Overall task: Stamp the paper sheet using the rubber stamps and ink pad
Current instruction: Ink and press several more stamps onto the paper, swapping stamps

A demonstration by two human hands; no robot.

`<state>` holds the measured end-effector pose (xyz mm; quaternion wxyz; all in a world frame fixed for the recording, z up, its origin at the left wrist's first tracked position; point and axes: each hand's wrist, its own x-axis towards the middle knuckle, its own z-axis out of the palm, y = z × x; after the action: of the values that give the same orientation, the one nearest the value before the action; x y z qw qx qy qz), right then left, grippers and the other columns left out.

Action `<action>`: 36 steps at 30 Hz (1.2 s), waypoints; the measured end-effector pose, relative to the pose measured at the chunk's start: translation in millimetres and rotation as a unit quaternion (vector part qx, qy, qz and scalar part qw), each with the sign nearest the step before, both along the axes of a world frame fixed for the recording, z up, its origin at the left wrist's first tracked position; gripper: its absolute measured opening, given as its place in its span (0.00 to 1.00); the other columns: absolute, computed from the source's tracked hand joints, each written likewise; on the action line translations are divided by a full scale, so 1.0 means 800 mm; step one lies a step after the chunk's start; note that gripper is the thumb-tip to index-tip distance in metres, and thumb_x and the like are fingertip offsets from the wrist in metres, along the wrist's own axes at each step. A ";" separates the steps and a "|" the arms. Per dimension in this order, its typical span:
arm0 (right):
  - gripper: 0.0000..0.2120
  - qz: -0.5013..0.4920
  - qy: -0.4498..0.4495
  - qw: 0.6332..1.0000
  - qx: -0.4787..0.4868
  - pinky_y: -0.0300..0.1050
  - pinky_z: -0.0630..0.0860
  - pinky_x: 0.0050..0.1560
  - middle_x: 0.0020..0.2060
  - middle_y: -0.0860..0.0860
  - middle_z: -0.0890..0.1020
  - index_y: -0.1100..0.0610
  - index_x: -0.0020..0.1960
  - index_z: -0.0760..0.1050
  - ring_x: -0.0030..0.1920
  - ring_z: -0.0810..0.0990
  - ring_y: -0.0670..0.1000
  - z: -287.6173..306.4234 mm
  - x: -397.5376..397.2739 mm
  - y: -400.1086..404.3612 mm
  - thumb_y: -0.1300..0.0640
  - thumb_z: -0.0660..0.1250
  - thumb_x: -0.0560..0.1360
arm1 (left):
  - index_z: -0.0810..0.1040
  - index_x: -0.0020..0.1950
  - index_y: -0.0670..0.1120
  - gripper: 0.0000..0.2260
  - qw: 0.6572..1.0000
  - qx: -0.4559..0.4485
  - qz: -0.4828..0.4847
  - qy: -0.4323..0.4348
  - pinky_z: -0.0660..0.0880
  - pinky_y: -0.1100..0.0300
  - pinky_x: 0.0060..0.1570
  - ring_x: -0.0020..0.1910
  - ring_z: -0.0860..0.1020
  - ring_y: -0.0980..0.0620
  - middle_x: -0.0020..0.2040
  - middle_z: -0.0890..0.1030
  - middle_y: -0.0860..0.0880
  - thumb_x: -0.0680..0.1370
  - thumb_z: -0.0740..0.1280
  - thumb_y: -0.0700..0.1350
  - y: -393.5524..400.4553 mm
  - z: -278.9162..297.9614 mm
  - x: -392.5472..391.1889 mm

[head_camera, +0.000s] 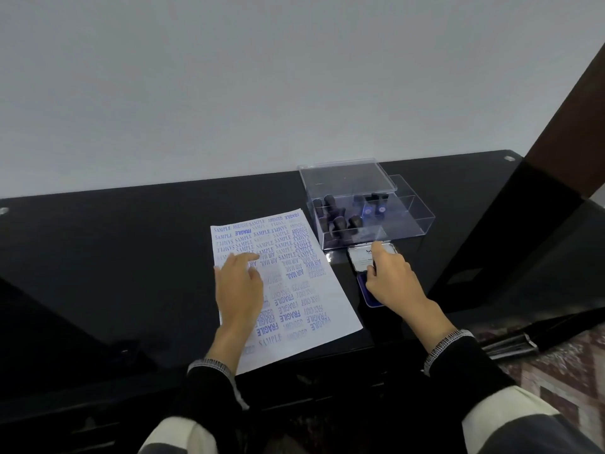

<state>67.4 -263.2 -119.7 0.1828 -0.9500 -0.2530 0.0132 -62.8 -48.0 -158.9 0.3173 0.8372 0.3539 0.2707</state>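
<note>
Currently the thin, slide-prone paper sheet (294,283) is pinned mid-table by the flat, open left hand (240,283), while the light hinged ink pad (366,273) beside it is gripped at its lid edge by the right hand (389,280); stamps (340,221) are best taken by their knobs.

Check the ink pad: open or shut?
Open: the ink pad shows blue ink, its lid tilted back under the right hand.

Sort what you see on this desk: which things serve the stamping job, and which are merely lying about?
For the job: paper sheet, ink pad with its lid, rubber stamps in the clear box, left hand, right hand.

Lying about: black desk, patterned floor.
</note>
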 end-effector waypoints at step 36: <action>0.09 -0.013 -0.043 0.999 0.011 0.51 0.74 0.36 0.40 0.57 0.77 0.60 0.56 0.66 0.39 0.76 0.58 -0.012 -0.010 0.001 0.65 0.60 0.76 | 0.69 0.71 0.43 0.20 0.989 0.069 0.054 0.120 0.48 0.48 0.76 0.77 0.57 0.45 0.75 0.65 0.45 0.82 0.58 0.51 0.025 -0.022 -0.034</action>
<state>59.0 -262.4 -129.0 0.1819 -0.9508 -0.2484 -0.0330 -89.8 -28.4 -176.3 0.1987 0.8633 0.4143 0.2087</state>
